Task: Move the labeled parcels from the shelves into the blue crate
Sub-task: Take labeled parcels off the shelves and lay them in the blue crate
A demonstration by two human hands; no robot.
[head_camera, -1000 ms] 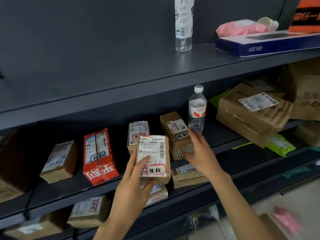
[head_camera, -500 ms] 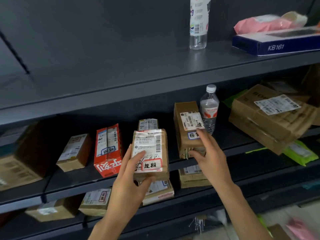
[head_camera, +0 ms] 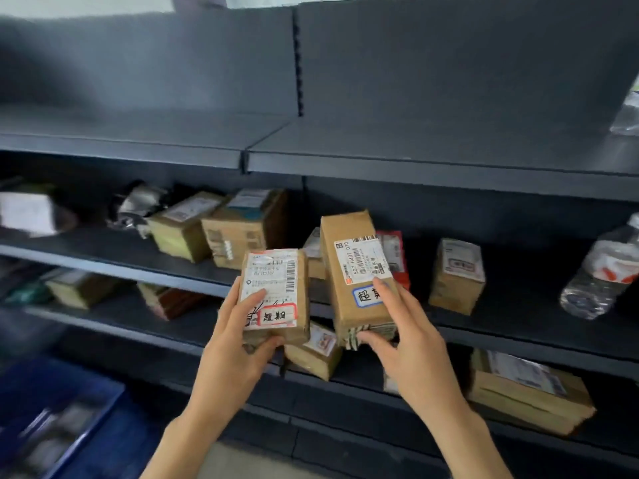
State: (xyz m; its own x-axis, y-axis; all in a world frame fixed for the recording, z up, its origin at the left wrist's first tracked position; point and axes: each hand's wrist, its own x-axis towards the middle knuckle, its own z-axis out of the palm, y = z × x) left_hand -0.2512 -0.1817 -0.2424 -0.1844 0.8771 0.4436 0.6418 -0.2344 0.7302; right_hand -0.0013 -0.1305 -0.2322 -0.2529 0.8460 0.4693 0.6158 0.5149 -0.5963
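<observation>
My left hand (head_camera: 235,344) grips a small brown parcel (head_camera: 275,292) with a white shipping label and a red-bordered sticker, held upright in front of the shelves. My right hand (head_camera: 408,344) grips a taller brown parcel (head_camera: 356,271) with a barcode label and a blue-bordered sticker, lifted off the middle shelf (head_camera: 518,316). The two parcels are side by side, close together. The blue crate (head_camera: 65,409) shows blurred at the bottom left, with several parcels inside.
More labeled parcels stand on the middle shelf: a small box (head_camera: 456,274) to the right, two cartons (head_camera: 235,226) to the left. A water bottle (head_camera: 601,271) stands at far right. Parcels (head_camera: 525,388) lie on the lower shelf. The top shelf (head_camera: 415,146) is dark grey.
My right hand has closed on the tall parcel and lifted it off the shelf. The view has swung left, bringing the blue crate into sight. My left hand still holds its parcel.
</observation>
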